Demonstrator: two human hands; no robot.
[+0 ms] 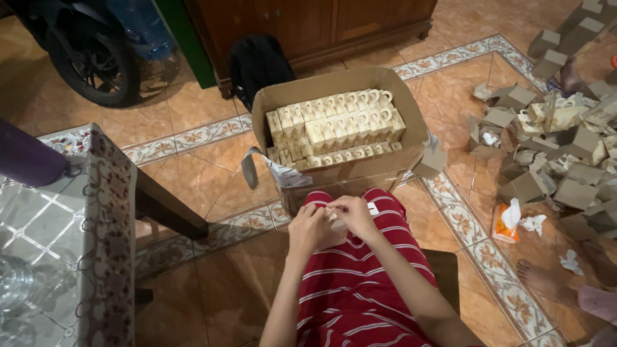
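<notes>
We saw a dim, warm-toned indoor scene. Soft light fell on the tiled floor at the far side, giving a faint sheen. The near left tablecloth looked darker and bluish. Edges curved slightly, and fine detail was soft throughout.

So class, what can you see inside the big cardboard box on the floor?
The cardboard box holds tight rows of small cream packages with loop handles, stacked nearly to the rim. Only the top layer and one side show; whatever lies lower is hidden by them and the box walls.
</notes>
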